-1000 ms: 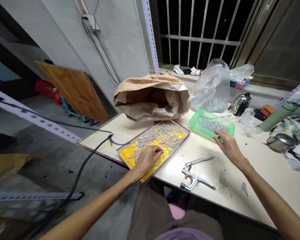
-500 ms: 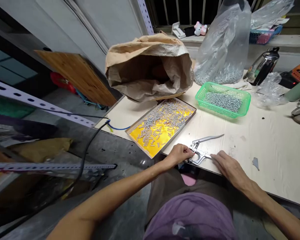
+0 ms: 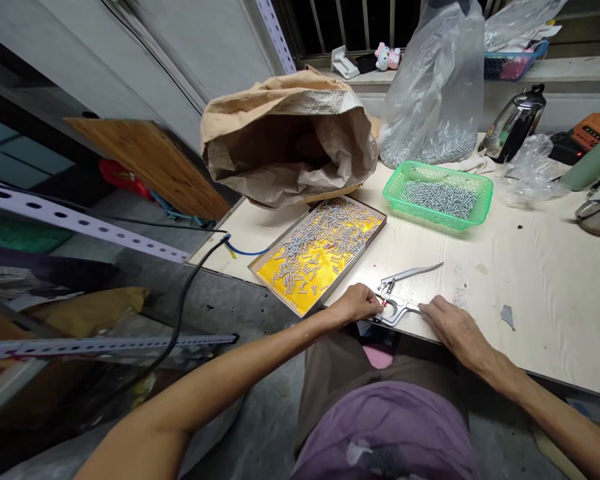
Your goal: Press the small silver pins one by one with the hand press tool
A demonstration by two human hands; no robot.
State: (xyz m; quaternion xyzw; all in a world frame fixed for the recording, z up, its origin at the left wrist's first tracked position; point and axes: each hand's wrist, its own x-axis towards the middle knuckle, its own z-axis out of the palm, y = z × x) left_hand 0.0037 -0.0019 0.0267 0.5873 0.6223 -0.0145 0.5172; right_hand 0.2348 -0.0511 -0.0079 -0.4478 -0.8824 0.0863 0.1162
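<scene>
1. Left hand [image 3: 356, 303]: fingers closed together at the head of the pliers [image 3: 403, 309]; what they pinch is hidden.
2. Right hand [image 3: 453, 327]: fingertips touch the lower handle's end; I cannot tell how firmly they grip.
3. Beyond the left hand: tray [image 3: 269, 272] of metal pins [image 3: 340, 227]; farther, a paper bag [image 3: 290, 190].
4. Beyond the right hand: green basket [image 3: 433, 217]; farther right, an orange box [image 3: 594, 130], its markings too small to read.
</scene>
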